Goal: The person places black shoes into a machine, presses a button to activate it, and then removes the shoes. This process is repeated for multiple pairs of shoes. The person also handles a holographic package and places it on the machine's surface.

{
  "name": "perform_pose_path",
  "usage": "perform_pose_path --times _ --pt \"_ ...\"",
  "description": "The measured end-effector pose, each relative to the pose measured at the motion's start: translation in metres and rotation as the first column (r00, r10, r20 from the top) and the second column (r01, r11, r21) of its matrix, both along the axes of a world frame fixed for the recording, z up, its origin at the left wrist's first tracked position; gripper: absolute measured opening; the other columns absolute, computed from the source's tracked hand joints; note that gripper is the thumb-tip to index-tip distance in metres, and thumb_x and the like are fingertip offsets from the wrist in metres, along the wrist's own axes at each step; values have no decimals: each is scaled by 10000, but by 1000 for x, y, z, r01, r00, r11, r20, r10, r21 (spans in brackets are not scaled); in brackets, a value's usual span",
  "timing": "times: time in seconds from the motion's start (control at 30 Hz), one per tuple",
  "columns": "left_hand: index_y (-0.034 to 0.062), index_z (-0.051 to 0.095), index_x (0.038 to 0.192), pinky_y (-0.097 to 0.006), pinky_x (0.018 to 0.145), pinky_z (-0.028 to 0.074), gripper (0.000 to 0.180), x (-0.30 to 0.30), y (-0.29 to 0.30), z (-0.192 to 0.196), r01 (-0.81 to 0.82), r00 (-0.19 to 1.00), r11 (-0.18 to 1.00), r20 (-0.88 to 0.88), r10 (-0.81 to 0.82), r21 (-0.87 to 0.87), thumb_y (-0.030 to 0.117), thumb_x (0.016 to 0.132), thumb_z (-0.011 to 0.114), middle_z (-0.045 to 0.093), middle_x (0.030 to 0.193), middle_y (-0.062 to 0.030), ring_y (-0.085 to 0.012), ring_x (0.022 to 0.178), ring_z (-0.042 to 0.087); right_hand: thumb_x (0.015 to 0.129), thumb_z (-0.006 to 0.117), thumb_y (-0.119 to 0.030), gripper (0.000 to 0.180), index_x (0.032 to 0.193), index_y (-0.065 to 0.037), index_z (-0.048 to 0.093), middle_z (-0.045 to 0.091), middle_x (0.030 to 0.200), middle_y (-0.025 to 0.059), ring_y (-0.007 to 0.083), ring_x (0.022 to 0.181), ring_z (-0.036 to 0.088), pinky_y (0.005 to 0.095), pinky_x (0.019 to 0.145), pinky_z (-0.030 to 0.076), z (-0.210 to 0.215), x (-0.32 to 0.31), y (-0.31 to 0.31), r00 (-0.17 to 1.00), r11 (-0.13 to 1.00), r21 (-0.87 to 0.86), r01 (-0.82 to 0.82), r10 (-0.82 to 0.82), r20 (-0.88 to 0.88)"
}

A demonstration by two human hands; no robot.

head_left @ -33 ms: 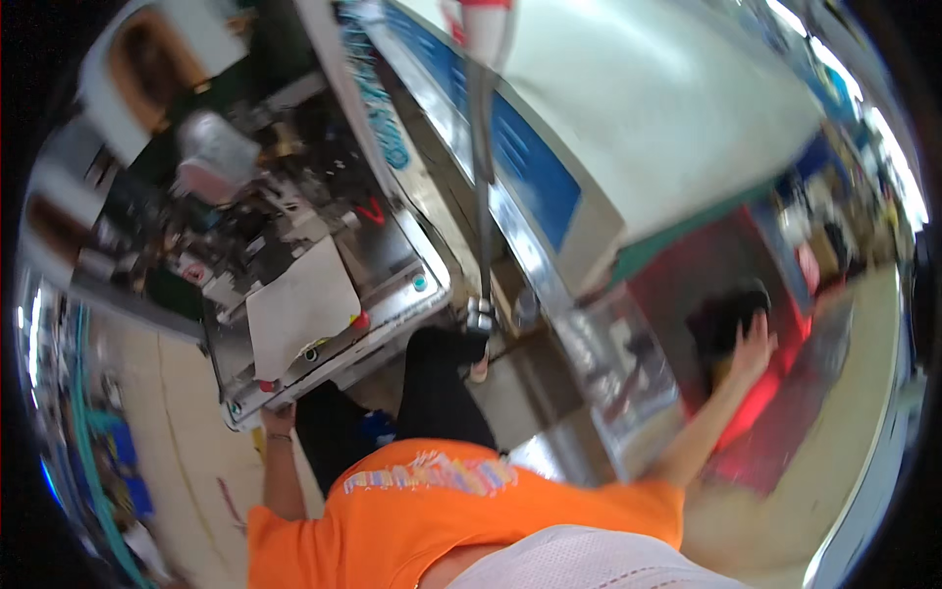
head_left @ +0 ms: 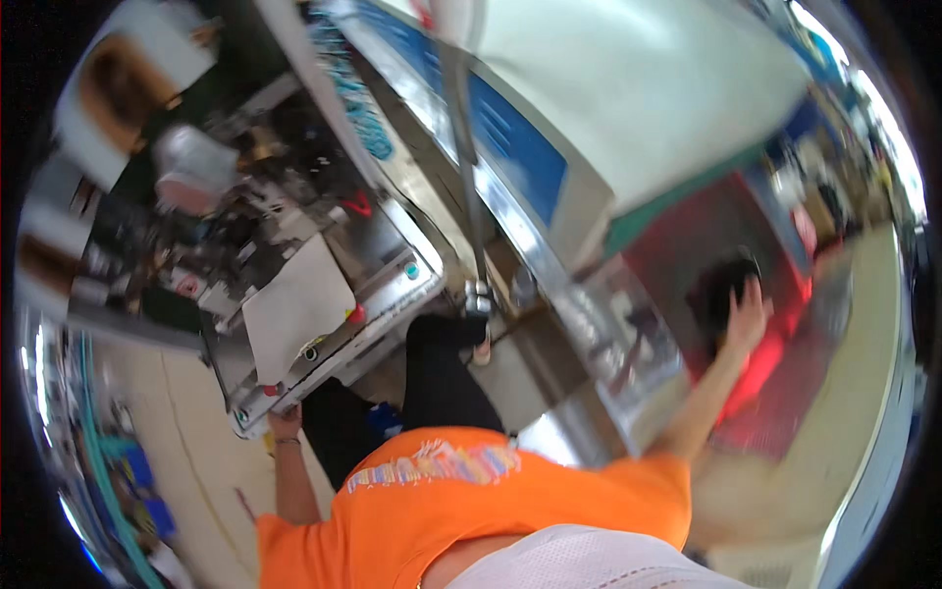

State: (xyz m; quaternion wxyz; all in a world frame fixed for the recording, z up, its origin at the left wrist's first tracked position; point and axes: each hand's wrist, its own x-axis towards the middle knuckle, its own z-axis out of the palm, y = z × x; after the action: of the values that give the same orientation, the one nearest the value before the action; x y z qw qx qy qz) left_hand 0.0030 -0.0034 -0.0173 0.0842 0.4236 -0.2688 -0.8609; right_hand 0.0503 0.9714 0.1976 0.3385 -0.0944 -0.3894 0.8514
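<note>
From my end, nearest the cam: white mesh cloth (head_left: 579, 560) at the bottom edge, then the orange T-shirt (head_left: 422, 506) w/ a multicolour chest print, then black trousers (head_left: 451, 378). Hands are well apart. L hand (head_left: 286, 424), dark band on the wrist, is at the near L corner of the metal machine table (head_left: 397, 283), fingers partly hidden by the edge; I can't tell if they're closed on it. R arm reaches out to the R; R hand (head_left: 750, 319) has fingers spread & extended, right beside a black item (head_left: 724, 293), overlapping its edge from my angle. Blur, so contact = can't tell. Black item sits on a dark, red-lit surface (head_left: 672, 245), brightest red just R of the hand; its exact kind I can't make out.

On the machine table: off-white flat sheet (head_left: 297, 306), tilted re the table edge, red knob (head_left: 356, 313) just beside its R corner, teal round cap (head_left: 411, 270) further R. Behind the sheet, blurred mech parts (head_left: 250, 211). Between the 2 stations, a metal pole (head_left: 459, 128) stands approx upright. Further out: blue slotted panel (head_left: 518, 147) under a big pale machine cover (head_left: 648, 88), teal coiled bundle (head_left: 355, 98) to its L.
</note>
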Motion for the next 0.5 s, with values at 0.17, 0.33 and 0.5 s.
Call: perform_pose_path --times 0.17,0.33,0.5 --pt "-2 473 1121 -488 868 427 510 -28 27 64 34 994 996 107 -26 -78 412 831 411 511 1124 -175 -340 1039 489 913 272 -398 480 1189 -37 429 415 1259 156 251 1226 317 448 974 270 -69 41 -109 919 955 62 290 -296 261" --pt "-23 461 1128 -488 885 416 523 -22 4 70 -16 994 996 111 26 -84 408 843 379 496 1135 -192 -341 1061 473 892 378 -403 477 1138 -10 490 504 1187 94 192 1152 413 337 921 294 -128 78 -199 849 952 -66 300 -234 473" --pt "-34 461 1118 -490 878 419 561 -29 9 68 15 989 997 151 -3 -78 444 844 353 496 1131 -192 -344 1045 480 828 510 -412 443 1089 -54 512 544 1087 60 190 1072 465 368 900 335 -219 112 -229 826 862 -329 386 -164 539"
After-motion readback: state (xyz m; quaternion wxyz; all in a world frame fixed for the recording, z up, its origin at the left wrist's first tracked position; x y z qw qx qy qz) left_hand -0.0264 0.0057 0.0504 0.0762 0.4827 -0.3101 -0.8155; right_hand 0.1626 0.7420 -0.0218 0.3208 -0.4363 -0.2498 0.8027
